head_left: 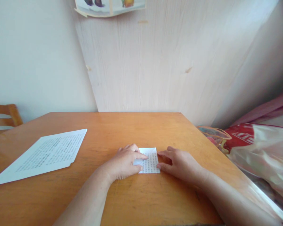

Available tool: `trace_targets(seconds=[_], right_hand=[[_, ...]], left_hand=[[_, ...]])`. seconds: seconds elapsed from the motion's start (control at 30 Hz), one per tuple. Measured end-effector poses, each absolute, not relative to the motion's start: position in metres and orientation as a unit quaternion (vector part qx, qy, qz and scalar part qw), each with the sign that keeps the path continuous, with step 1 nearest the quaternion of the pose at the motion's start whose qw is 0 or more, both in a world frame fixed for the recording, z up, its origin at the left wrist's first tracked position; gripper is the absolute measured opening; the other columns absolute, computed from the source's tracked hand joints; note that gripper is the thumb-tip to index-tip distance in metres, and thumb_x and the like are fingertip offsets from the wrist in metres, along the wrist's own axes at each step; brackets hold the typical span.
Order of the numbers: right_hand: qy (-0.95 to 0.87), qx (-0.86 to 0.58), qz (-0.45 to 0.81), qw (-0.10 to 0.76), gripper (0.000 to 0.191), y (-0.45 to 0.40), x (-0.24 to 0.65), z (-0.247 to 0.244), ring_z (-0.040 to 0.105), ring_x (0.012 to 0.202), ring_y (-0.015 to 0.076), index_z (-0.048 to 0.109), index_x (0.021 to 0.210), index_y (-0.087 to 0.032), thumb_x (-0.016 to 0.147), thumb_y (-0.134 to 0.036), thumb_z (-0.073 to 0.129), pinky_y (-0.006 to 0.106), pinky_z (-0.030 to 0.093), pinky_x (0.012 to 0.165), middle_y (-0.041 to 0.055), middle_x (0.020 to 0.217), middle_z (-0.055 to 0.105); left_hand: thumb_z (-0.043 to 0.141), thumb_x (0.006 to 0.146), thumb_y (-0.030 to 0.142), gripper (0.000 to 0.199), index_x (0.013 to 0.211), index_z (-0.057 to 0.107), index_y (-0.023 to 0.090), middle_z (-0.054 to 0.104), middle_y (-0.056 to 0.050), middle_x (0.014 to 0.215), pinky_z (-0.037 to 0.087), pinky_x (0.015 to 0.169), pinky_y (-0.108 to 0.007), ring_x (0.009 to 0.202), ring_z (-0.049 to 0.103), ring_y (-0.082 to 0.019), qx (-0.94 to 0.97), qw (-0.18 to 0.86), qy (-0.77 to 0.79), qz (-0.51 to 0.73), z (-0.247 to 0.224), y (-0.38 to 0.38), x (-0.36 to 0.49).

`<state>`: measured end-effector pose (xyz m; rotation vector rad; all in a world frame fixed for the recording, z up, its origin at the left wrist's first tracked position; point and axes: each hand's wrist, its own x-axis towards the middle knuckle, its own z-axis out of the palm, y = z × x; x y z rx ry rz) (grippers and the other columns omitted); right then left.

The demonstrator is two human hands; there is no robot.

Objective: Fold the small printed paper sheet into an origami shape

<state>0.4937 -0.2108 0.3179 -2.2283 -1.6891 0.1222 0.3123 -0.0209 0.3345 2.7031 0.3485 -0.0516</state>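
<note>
A small folded piece of printed paper (pixel 151 161) lies flat on the wooden table, with rows of characters on its upper face. My left hand (pixel 126 160) rests over its left side, index finger and thumb spread apart on the paper. At the right edge of the same paper is my right hand (pixel 179 163), its index fingertip and thumb tip apart from each other and touching or nearly touching the edge. The left part of the paper is partly hidden under my left hand.
Printed sheets (pixel 54 153) lie stacked on the left of the wooden table (pixel 141 201). A wooden chair (pixel 13 114) stands beyond the left edge. Bags (pixel 261 147) are piled beside the right edge. A pale panel (pixel 143 69) rises behind the table.
</note>
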Motion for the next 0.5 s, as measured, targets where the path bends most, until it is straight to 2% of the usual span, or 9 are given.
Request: trace_targets(seconds=[0.07,0.13,0.27,0.4,0.5], right_hand=[[-0.616,-0.76,0.001,0.206,0.032,-0.209,0.492,0.318,0.065,0.089,0.0223,0.07,0.121,-0.027,0.095,-0.042,0.058,0.034,0.047,0.078,0.0068,0.101,0.071],[-0.642,-0.733,-0.031,0.222,0.037,-0.206,0.488,0.318,0.062,0.108,0.0262,0.066,0.128,-0.025,0.097,-0.041,0.055,0.04,0.046,0.093,0.0091,0.118,0.07],[-0.685,-0.706,-0.005,0.179,0.053,-0.199,0.481,0.313,0.042,0.14,0.032,0.052,0.145,-0.023,0.097,-0.046,0.053,0.051,0.034,0.11,0.0102,0.146,0.056],[-0.694,-0.704,0.042,0.146,0.066,-0.199,0.481,0.307,0.035,0.145,0.0323,0.044,0.151,-0.019,0.096,-0.053,0.051,0.052,0.025,0.117,0.0138,0.155,0.043],[-0.685,-0.713,0.062,0.138,0.067,-0.201,0.484,0.306,0.031,0.147,0.0329,0.041,0.153,-0.02,0.096,-0.056,0.049,0.054,0.019,0.12,0.0132,0.157,0.04]], left_hand=[[0.064,0.082,0.034,0.043,0.123,0.067,0.046,0.057,-0.001,0.122,0.04,0.102,-0.042,0.115,0.053,-0.026,0.971,0.2,0.126,-0.018,0.335,-0.021,0.312],[0.064,0.082,0.033,0.043,0.123,0.067,0.046,0.057,-0.001,0.121,0.041,0.1,-0.042,0.114,0.053,-0.026,0.973,0.192,0.125,-0.019,0.335,-0.022,0.313],[0.064,0.082,0.033,0.044,0.124,0.066,0.046,0.057,-0.002,0.122,0.041,0.099,-0.041,0.116,0.053,-0.026,0.975,0.185,0.119,-0.02,0.336,-0.022,0.314],[0.064,0.082,0.034,0.048,0.129,0.063,0.046,0.057,-0.002,0.124,0.039,0.101,-0.041,0.117,0.052,-0.026,0.973,0.19,0.125,-0.028,0.338,-0.021,0.313],[0.065,0.082,0.034,0.047,0.128,0.064,0.046,0.058,-0.001,0.123,0.038,0.103,-0.042,0.119,0.051,-0.026,0.97,0.2,0.135,-0.031,0.341,-0.02,0.31]])
